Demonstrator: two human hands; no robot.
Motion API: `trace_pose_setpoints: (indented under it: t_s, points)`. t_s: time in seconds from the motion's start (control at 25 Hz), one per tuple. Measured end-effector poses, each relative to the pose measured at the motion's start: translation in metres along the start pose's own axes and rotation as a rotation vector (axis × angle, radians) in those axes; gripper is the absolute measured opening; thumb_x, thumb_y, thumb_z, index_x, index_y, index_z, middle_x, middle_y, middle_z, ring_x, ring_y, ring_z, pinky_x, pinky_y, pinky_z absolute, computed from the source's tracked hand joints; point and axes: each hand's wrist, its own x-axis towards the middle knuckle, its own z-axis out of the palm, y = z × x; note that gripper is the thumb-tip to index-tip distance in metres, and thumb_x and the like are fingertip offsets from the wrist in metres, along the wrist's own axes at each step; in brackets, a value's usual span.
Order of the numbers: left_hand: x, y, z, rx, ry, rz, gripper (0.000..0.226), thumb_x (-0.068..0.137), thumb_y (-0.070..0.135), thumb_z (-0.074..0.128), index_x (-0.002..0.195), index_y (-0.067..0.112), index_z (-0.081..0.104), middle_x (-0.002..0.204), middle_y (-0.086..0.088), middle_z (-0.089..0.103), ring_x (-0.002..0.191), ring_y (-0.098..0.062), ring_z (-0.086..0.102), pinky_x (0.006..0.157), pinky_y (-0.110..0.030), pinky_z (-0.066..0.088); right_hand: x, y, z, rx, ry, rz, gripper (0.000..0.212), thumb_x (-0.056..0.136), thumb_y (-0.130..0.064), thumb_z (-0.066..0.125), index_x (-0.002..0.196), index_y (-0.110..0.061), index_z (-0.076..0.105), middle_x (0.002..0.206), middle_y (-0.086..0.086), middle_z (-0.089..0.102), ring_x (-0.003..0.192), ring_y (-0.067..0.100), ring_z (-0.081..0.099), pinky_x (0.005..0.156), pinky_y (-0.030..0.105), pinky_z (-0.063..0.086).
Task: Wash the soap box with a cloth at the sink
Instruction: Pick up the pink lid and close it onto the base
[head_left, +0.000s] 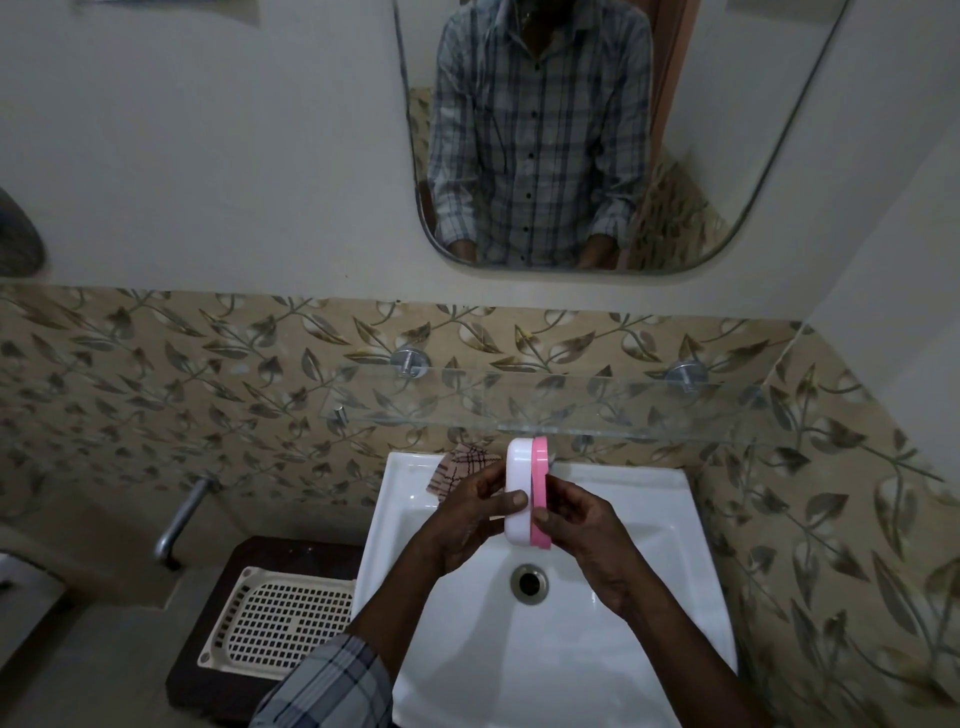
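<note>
Over the white sink (623, 649), the left hand (467, 525) and right hand (582, 530) together hold the soap box (525, 491) on edge above the drain (529, 583), the left fingers wrapped around its white half with the thumb pressed on it, the right fingers curled against its pink half. No brand, label or writing is legible on the box. Behind the hands, a checked cloth (460, 467) lies on the sink's back left rim below the glass shelf (649, 410), and a white perforated tray (275, 618) sits left of the basin.
</note>
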Motion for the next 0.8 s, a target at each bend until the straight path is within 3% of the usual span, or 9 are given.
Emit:
trace_pose_setpoints:
  t_s: [0.36, 0.52, 0.64, 0.72, 0.8]
  points:
    - [0.0, -0.002, 0.003, -0.004, -0.001, -0.016, 0.058, 0.085, 0.015, 0.072, 0.14, 0.012, 0.052, 0.136, -0.02, 0.06, 0.122, -0.038, 0.06, 0.097, -0.048, 0.053, 0.0, 0.009, 0.002, -0.076, -0.015, -0.015, 0.048, 0.082, -0.022, 0.078, 0.128, -0.025, 0.065, 0.122, 0.0, 0.071, 0.117, 0.018, 0.064, 0.096, 0.037, 0.055]
    - [0.006, 0.005, 0.011, -0.044, 0.135, -0.025, 0.066, 0.074, 0.022, 0.082, 0.133, 0.015, 0.053, 0.131, -0.018, 0.064, 0.12, -0.039, 0.062, 0.097, -0.058, 0.052, 0.003, 0.001, 0.012, -0.073, -0.048, -0.039, 0.053, 0.08, -0.035, 0.08, 0.13, -0.034, 0.06, 0.122, -0.006, 0.071, 0.111, 0.012, 0.067, 0.087, 0.026, 0.057]
    - [0.003, -0.009, 0.017, -0.146, 0.233, -0.017, 0.082, 0.063, 0.025, 0.092, 0.133, 0.027, 0.051, 0.128, -0.013, 0.067, 0.117, -0.037, 0.064, 0.096, -0.063, 0.05, -0.004, 0.015, 0.02, -0.346, 0.111, -0.065, 0.07, 0.059, -0.044, 0.089, 0.12, -0.041, 0.057, 0.113, -0.013, 0.068, 0.099, 0.005, 0.068, 0.078, 0.027, 0.06]
    - [-0.007, -0.021, 0.016, -0.117, 0.218, -0.023, 0.071, 0.067, 0.034, 0.09, 0.129, 0.037, 0.054, 0.125, -0.005, 0.069, 0.115, -0.03, 0.066, 0.091, -0.061, 0.054, -0.009, 0.027, 0.015, -0.455, 0.222, -0.099, 0.063, 0.056, -0.038, 0.085, 0.111, -0.043, 0.056, 0.11, -0.009, 0.064, 0.093, 0.007, 0.066, 0.075, 0.031, 0.06]
    - [-0.017, -0.023, 0.011, -0.038, 0.268, -0.01, 0.05, 0.079, 0.043, 0.079, 0.124, 0.04, 0.058, 0.123, -0.002, 0.07, 0.113, -0.026, 0.067, 0.088, -0.055, 0.057, -0.012, 0.027, 0.004, -0.362, 0.28, -0.093, 0.061, 0.058, -0.023, 0.081, 0.109, -0.045, 0.055, 0.109, -0.004, 0.066, 0.091, 0.014, 0.069, 0.075, 0.035, 0.06]
